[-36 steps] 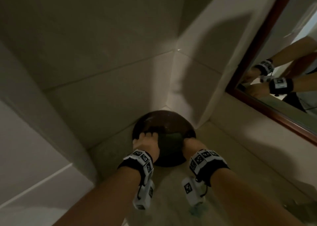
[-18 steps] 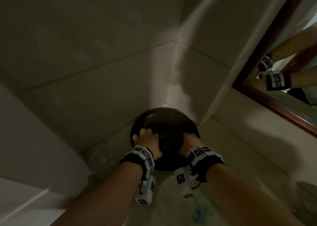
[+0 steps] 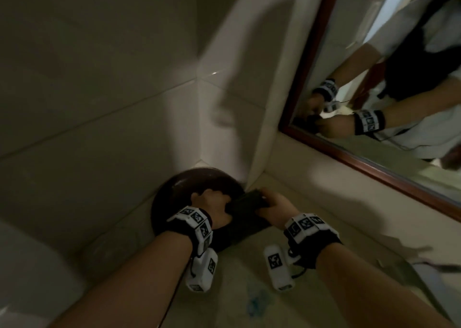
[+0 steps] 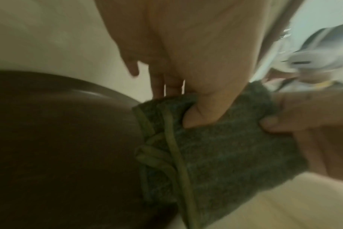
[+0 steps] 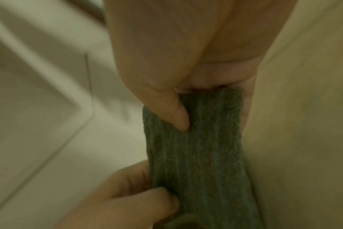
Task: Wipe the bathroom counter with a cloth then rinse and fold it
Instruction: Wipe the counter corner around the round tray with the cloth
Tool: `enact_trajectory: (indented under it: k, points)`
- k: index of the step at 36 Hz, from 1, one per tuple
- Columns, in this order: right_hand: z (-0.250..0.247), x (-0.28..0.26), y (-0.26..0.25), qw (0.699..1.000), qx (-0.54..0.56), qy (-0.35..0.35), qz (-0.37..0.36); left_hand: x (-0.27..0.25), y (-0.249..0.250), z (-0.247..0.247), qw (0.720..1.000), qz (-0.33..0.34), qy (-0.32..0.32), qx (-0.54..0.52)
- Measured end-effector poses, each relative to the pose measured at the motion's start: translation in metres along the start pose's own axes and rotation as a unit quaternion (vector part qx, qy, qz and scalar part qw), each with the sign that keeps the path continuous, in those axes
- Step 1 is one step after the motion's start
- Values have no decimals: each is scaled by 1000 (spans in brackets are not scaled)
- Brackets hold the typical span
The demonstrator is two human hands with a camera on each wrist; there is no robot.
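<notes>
A folded dark green cloth [image 3: 247, 204] is held between both hands over the right edge of a round dark brown basin [image 3: 174, 195] in the counter's corner. My left hand [image 3: 212, 203] grips the cloth's left end, thumb pressed into the fabric [image 4: 202, 114]. My right hand [image 3: 272, 203] pinches the right end, thumb on the green cloth [image 5: 196, 147]. The left wrist view shows the cloth's [image 4: 215, 147] stitched hems stacked in layers beside the basin [image 4: 59, 139].
Pale tiled walls [image 3: 112, 103] meet in a corner behind the basin. A wood-framed mirror [image 3: 374, 153] hangs on the right wall above the beige counter [image 3: 249, 290], which has a blue smudge [image 3: 258, 300]. A white fixture [image 3: 30, 265] sits at lower left.
Both hands have shifted right with the cloth, from over the basin's middle to its right edge. The view has swung right, showing more of the mirror.
</notes>
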State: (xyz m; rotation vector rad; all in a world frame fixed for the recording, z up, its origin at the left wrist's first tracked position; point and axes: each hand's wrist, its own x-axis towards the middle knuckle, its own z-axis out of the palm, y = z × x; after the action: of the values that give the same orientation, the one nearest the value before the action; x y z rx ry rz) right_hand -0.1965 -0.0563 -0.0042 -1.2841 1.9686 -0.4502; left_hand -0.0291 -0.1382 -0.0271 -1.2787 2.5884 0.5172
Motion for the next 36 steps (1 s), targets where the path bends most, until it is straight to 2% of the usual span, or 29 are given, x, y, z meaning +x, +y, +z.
enact_trajectory:
  k: [2, 5, 8, 12, 17, 20, 24, 26, 29, 32, 36]
  points:
    - [-16, -11, 12, 1000, 10, 16, 21, 7, 22, -4, 999, 23, -13, -20]
    - [-37, -30, 33, 997, 32, 49, 57, 18, 57, -7, 992, 64, -39, -106]
    - [-57, -47, 60, 990, 69, 79, 99, 30, 98, -8, 989, 105, -48, -94]
    - [-83, -65, 94, 974, 81, 134, 164, 47, 150, -16, 984, 161, -30, -72]
    - [-107, -77, 135, 932, 89, 210, 280, 73, 198, -16, 982, 181, 50, -34]
    - [-107, -78, 148, 935, 14, 189, 301, 78, 208, -3, 979, 194, 53, 25]
    - [-94, -73, 151, 955, -78, 97, 269, 74, 200, 27, 974, 206, 43, 81]
    - [-86, -68, 152, 967, -113, 54, 221, 74, 187, 43, 980, 184, 32, 76]
    - [-77, -59, 155, 971, -168, 9, 172, 70, 159, 51, 985, 149, 17, 80]
    - [-67, -47, 163, 966, -191, -17, 172, 59, 127, 53, 983, 127, 15, 129]
    - [-53, -27, 172, 960, -218, -20, 177, 46, 101, 64, 995, 52, -12, 86]
